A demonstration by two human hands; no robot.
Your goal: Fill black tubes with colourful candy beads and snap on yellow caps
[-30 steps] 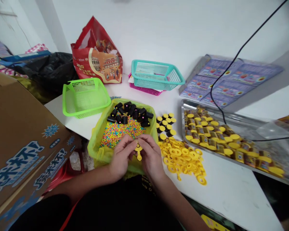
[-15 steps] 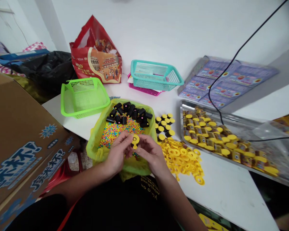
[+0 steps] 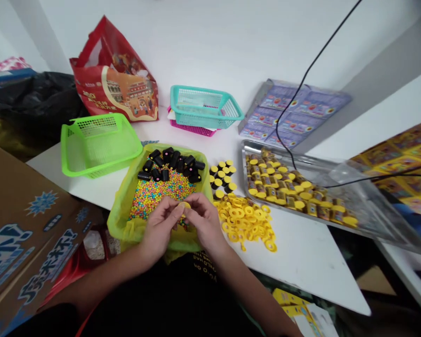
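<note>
My left hand [image 3: 160, 227] and my right hand [image 3: 204, 220] meet over the near edge of a yellow-green basket [image 3: 122, 206]. Together they pinch a small yellow cap [image 3: 185, 205], which my fingers mostly hide. The basket holds tiny multicoloured candy beads [image 3: 161, 192], and several black tubes [image 3: 171, 164] lie at its far end. Just right of my right hand a heap of yellow ring caps [image 3: 245, 220] lies on the white table [image 3: 301, 252]. A few capped black tubes [image 3: 221, 175] stand behind that heap.
A metal tray [image 3: 365, 215] of labelled yellow-capped tubes lies at the right, with a black cable [image 3: 301, 89] over it. Green basket [image 3: 98, 142], teal basket [image 3: 205, 105] on a pink one, red bag [image 3: 115, 79], purple sheets [image 3: 291, 112] at the back. Cardboard box [image 3: 24, 224] at left.
The view has swung right, so everything sits further left in frame. The yellow cap, clearly showing between my fingers before, is now mostly covered by both hands.
</note>
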